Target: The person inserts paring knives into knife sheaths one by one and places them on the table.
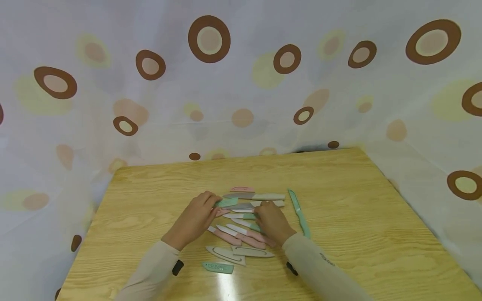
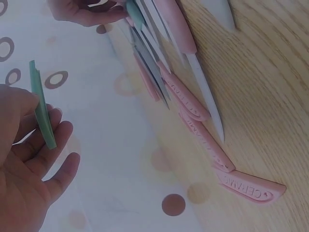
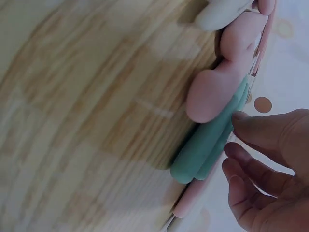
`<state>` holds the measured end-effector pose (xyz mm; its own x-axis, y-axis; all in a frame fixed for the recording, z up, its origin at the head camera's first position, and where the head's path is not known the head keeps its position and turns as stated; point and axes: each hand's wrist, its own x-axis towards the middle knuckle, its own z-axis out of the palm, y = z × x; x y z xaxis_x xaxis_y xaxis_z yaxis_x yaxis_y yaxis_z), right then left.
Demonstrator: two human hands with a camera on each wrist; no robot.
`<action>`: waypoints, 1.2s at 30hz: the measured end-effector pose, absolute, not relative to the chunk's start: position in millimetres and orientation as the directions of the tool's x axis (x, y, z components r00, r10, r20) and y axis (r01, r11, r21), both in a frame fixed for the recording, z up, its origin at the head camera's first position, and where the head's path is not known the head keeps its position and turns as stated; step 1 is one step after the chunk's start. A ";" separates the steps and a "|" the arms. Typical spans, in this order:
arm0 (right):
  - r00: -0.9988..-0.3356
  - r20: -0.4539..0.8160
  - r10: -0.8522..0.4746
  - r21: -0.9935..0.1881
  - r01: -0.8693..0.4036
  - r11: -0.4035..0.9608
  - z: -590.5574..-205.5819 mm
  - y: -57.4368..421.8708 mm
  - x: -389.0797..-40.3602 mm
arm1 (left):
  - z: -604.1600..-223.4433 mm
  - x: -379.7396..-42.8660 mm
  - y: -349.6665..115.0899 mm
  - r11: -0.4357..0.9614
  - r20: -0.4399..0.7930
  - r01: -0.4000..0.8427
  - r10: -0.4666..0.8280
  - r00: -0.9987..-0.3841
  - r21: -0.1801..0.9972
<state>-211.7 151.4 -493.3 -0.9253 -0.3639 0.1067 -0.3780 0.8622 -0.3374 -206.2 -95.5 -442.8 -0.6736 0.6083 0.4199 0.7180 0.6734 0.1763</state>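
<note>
I see the left hand (image 1: pixel 196 216) pinch one green knife sheath (image 1: pixel 229 202). At its three o'clock, the right hand (image 1: pixel 273 222), loosely bent and empty, is by two green-handled knives (image 3: pixel 199 150).

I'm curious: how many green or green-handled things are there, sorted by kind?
Bare knives with green handles: 2
Green sheaths, one of them in the left hand: 2
Long green piece off to the right, apparently a sheathed knife: 1
Total: 5
</note>
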 end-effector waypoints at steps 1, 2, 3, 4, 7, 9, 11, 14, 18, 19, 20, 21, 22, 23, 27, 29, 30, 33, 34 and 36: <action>-0.924 0.106 -0.368 -0.338 -0.382 0.860 -493.2 151.2 -212.2 | -443.1 -206.2 -95.5 0.675 0.420 0.717 0.607 -0.674 0.176; -0.922 0.104 -0.373 -0.334 -0.386 0.860 -493.1 150.9 -212.8 | -443.3 -206.2 -95.5 0.676 0.419 0.716 0.606 -0.676 0.178; -0.921 0.103 -0.376 -0.332 -0.388 0.860 -492.9 150.6 -213.5 | -443.9 -206.3 -95.6 0.678 0.418 0.713 0.603 -0.679 0.181; -0.921 0.100 -0.377 -0.329 -0.388 0.861 -492.6 150.3 -214.2 | -444.2 -206.3 -95.4 0.678 0.415 0.710 0.600 -0.684 0.190; -0.922 0.087 -0.377 -0.320 -0.384 0.866 -491.8 149.9 -215.3 | -447.3 -206.8 -94.8 0.680 0.402 0.707 0.603 -0.689 0.193; -0.922 0.081 -0.379 -0.322 -0.384 0.865 -491.7 150.1 -215.5 | -450.0 -207.3 -94.4 0.675 0.402 0.714 0.611 -0.683 0.187; -0.922 0.072 -0.381 -0.320 -0.383 0.867 -492.1 150.5 -215.9 | -452.4 -207.6 -94.0 0.667 0.405 0.722 0.619 -0.673 0.182; -0.919 0.062 -0.390 -0.309 -0.389 0.868 -492.9 151.2 -217.6 | -453.3 -207.0 -94.3 0.652 0.412 0.730 0.618 -0.669 0.207; -0.913 0.051 -0.405 -0.280 -0.403 0.872 -493.1 151.7 -219.6 | -455.7 -206.4 -95.2 0.646 0.417 0.724 0.605 -0.679 0.242; -0.911 0.051 -0.410 -0.274 -0.408 0.871 -493.3 151.9 -219.6 | -456.5 -206.2 -95.6 0.645 0.420 0.723 0.601 -0.680 0.247; -0.910 0.044 -0.412 -0.275 -0.407 0.871 -493.2 152.0 -219.4 | -457.1 -206.1 -95.9 0.645 0.421 0.722 0.599 -0.681 0.249; -0.909 0.041 -0.414 -0.270 -0.409 0.872 -493.5 152.1 -219.3 | -457.8 -206.0 -96.2 0.647 0.420 0.721 0.598 -0.682 0.249; -0.909 0.036 -0.415 -0.265 -0.409 0.873 -493.8 152.3 -218.9 | -458.3 -205.7 -96.6 0.649 0.420 0.719 0.596 -0.684 0.250; -0.909 0.033 -0.416 -0.265 -0.409 0.873 -494.0 152.5 -218.5 | -458.7 -205.4 -97.1 0.649 0.421 0.719 0.595 -0.684 0.251; -0.902 0.061 -0.427 -0.235 -0.429 0.872 -494.9 153.9 -215.5 | -459.0 -203.5 -99.3 0.650 0.420 0.713 0.588 -0.691 0.263; -0.894 0.099 -0.438 -0.198 -0.449 0.871 -494.9 155.4 -212.9 | -459.7 -202.5 -100.3 0.652 0.422 0.708 0.581 -0.696 0.271; -0.887 0.126 -0.444 -0.175 -0.461 0.870 -494.6 156.4 -211.5 | -460.2 -202.0 -100.8 0.655 0.421 0.704 0.577 -0.700 0.274; -0.865 0.200 -0.460 -0.101 -0.485 0.869 -492.1 161.3 -206.0 | -461.7 -200.6 -101.8 0.663 0.420 0.696 0.568 -0.708 0.275; -0.860 0.224 -0.458 -0.091 -0.487 0.869 -490.7 163.4 -204.1 | -462.0 -200.2 -102.1 0.666 0.419 0.693 0.566 -0.710 0.274; -0.853 0.279 -0.440 -0.093 -0.480 0.872 -487.3 168.1 -200.4 | -461.8 -199.6 -102.6 0.670 0.419 0.690 0.562 -0.713 0.275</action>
<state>-200.4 168.1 -487.3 -0.8535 -0.4403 0.2789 -0.4803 0.8721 -0.0932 -199.6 -102.6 -461.8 -0.7131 0.5617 0.4195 0.6896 0.6699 0.2752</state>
